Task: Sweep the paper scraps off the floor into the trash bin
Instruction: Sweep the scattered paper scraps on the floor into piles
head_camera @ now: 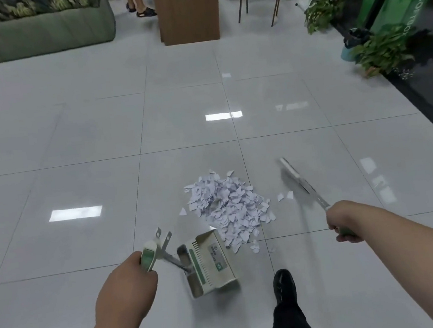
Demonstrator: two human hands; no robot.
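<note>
Both hands clamped on tools, well apart. Left hand (127, 279) grips the green-and-white grip of the dustpan handle (150, 253), fingers curled round it. Right hand (342, 223) grips the green end of the broom (297, 177), fist closed on it. Broom shaft runs up and away from the right hand; its head sits right of the pile, motion-blurred, so whether the bristles touch the floor cannot be told.

Paper scraps (228, 203) lie in one white heap on the grey tiled floor (98, 140), centre frame, between the two tools. A couple of stray scraps (284, 196) lie just right of the heap, near the broom head. Dustpan (208, 263), cream with green trim, is on the floor at the near edge of the heap, mouth toward it, front lip touching the nearest scraps.

Black shoe (283, 283) and dark trouser leg are just right of the dustpan.

Far side: green sofa (35, 30) left, wooden cabinet (188, 9) centre, potted plants (381, 53) right. Teal container (345, 52) with a dark liner sits beside the plants; whether it is the trash bin cannot be told. Another person's sandalled feet (144, 9) show at the top.
</note>
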